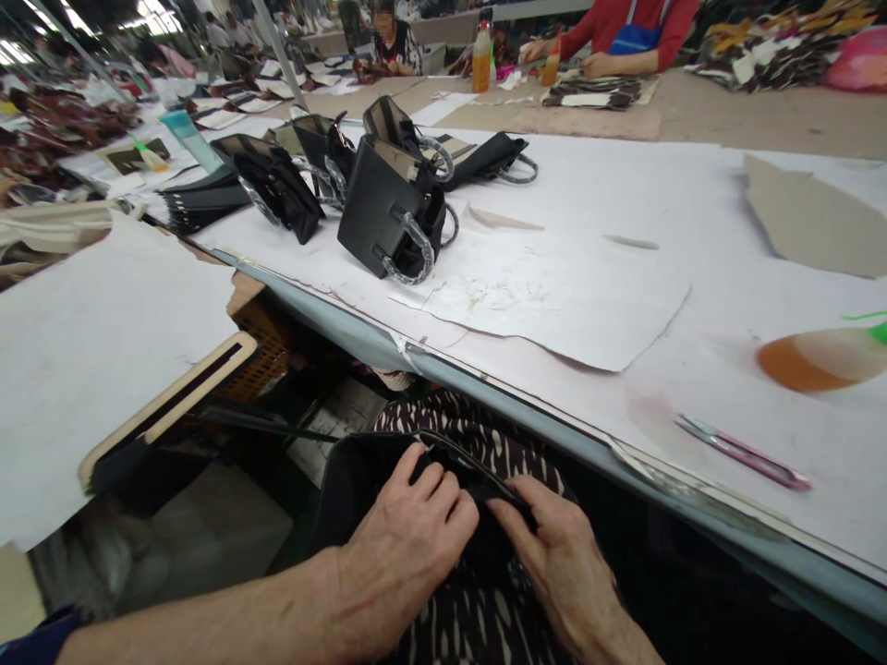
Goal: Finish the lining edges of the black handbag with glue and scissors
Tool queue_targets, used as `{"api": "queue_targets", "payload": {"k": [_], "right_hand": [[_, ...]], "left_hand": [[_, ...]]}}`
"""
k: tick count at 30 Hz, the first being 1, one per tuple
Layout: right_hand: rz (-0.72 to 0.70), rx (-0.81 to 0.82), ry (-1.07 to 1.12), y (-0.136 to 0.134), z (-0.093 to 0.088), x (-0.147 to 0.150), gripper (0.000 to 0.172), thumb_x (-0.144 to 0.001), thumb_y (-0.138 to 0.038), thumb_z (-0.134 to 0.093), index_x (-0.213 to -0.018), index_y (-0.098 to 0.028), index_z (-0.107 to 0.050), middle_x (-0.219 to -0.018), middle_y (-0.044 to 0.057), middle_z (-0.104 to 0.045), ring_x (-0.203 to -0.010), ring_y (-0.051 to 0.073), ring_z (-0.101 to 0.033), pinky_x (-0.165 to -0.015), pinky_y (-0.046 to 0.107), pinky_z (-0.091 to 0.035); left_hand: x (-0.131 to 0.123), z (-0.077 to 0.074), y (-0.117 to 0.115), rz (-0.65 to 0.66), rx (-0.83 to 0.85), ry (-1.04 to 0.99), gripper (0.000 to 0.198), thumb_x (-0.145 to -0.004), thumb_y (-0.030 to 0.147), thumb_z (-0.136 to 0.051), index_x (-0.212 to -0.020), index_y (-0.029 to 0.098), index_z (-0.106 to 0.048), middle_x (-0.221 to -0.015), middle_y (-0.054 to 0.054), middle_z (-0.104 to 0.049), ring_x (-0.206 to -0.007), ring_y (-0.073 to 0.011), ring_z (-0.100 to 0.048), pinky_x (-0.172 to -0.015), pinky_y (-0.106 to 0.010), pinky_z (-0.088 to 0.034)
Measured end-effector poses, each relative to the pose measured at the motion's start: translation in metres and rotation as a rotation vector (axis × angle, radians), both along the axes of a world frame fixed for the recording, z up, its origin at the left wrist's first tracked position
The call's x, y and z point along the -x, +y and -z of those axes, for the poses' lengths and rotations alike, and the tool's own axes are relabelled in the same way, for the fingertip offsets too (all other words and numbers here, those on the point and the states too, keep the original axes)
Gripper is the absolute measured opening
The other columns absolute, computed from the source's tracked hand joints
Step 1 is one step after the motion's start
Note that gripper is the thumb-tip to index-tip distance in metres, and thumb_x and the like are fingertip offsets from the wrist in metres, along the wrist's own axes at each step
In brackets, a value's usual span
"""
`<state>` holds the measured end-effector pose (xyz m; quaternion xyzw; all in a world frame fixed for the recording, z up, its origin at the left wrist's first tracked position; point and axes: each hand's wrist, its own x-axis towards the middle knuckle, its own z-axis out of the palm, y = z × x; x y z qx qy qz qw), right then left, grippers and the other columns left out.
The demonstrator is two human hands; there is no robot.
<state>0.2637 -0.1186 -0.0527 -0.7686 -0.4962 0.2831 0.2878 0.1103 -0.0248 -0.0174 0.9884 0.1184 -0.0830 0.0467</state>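
Head view: left hand, right hand both curled, gripping black bag edge.

Prob. a bag workshop: black handbags on long worktables, co-workers.

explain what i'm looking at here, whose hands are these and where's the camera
There is no machine here. The one picture comes from a camera worn on a person's head, looking forward and down at their own bare hands. The left hand and the right hand both grip the top edge of a black bag held in the lap, below the table's edge. Ahead is a worktable covered in white paper. On it stand several black handbags with clear handles. A blurred orange bottle is at the right, and a slim pink tool lies near the front edge. Farther back, another person with a red sleeve is at work.
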Motion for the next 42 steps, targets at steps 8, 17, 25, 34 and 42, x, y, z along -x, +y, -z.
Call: {"api": "queue_targets", "payload": {"k": [8,17,25,34,42], "right_hand": [[-0.047,0.006,0.010,-0.001,0.001,-0.003,0.023,-0.084,-0.036,-0.045,-0.067,-0.022,-0.050,-0.060,-0.004,-0.054,-0.054,0.011,-0.050,-0.053,0.022,-0.040],[-0.111,-0.084,-0.004,-0.004,0.005,0.001,0.024,-0.085,-0.037,-0.043,-0.069,-0.022,-0.053,-0.061,-0.002,-0.057,-0.053,0.011,-0.055,-0.050,0.019,-0.042],[-0.064,-0.062,-0.001,-0.002,0.009,-0.002,0.025,-0.085,-0.039,-0.043,-0.068,-0.023,-0.052,-0.060,-0.004,-0.058,-0.053,0.011,-0.056,-0.051,0.019,-0.042],[-0.082,-0.041,0.048,-0.001,0.012,-0.003,0.024,-0.085,-0.041,-0.042,-0.071,-0.024,-0.053,-0.067,-0.003,-0.059,-0.059,0.011,-0.057,-0.056,0.019,-0.043],[-0.096,-0.017,0.068,-0.003,0.013,-0.003,0.025,-0.085,-0.041,-0.041,-0.071,-0.024,-0.052,-0.066,-0.003,-0.058,-0.058,0.011,-0.056,-0.056,0.020,-0.042]], "left_hand": [[0.010,-0.003,-0.008,-0.148,0.159,-0.039,0.025,-0.085,0.021,-0.041,-0.108,0.014,-0.049,-0.113,-0.008,-0.056,-0.108,-0.0232,-0.044,-0.097,-0.042,-0.029],[0.012,0.002,-0.002,-0.316,0.078,-0.051,0.038,-0.072,0.002,-0.040,-0.107,0.010,-0.049,-0.130,-0.015,-0.039,-0.108,-0.0244,-0.044,-0.093,-0.038,-0.038],[0.009,-0.008,0.008,-0.350,0.038,-0.069,0.029,-0.076,0.004,-0.041,-0.099,0.016,-0.055,-0.120,-0.008,-0.048,-0.110,-0.0233,-0.040,-0.097,-0.037,-0.037],[0.008,-0.009,0.007,-0.459,0.121,0.070,0.031,-0.082,0.006,-0.039,-0.105,0.020,-0.054,-0.131,-0.008,-0.042,-0.111,-0.0242,-0.044,-0.095,-0.042,-0.039],[0.005,-0.019,0.012,-0.549,0.437,0.051,0.023,-0.079,0.011,-0.045,-0.099,0.022,-0.050,-0.126,-0.003,-0.044,-0.110,-0.0195,-0.046,-0.095,-0.036,-0.038]]}}
